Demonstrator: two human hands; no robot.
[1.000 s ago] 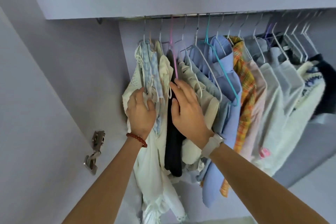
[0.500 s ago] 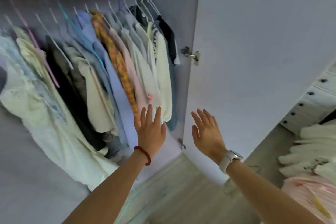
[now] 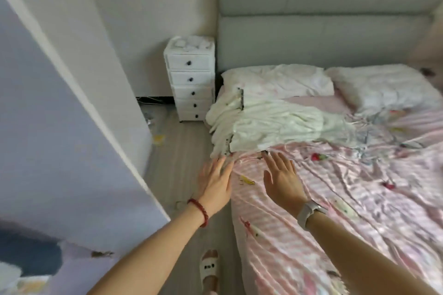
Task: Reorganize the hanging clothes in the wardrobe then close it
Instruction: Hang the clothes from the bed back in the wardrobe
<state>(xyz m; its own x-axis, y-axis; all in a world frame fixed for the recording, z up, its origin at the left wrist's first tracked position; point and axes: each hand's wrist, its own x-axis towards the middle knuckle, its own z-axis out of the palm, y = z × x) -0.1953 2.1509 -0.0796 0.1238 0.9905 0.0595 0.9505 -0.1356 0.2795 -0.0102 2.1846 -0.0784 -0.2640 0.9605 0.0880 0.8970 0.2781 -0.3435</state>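
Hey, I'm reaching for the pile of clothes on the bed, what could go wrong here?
The cream clothes pile overhangs the bed's edge; a loose grab by the left hand and right hand may spill pieces to the floor. The open wardrobe door stands close by your left arm, so turning back could bump it.

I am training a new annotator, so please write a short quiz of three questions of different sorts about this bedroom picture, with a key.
1. True or false: the left hand grips the pile of cream clothes on the bed.
2. Multiple choice: where does the white drawer unit stand? A) on the bed; B) on the floor between the wall and the grey headboard; C) inside the wardrobe.
3. Fill in: the right hand wears a ____ on its wrist.

Key:
1. False. Both hands are open with straight fingers and hold nothing; they reach toward the pile.
2. B.
3. Watch, with a pale band.
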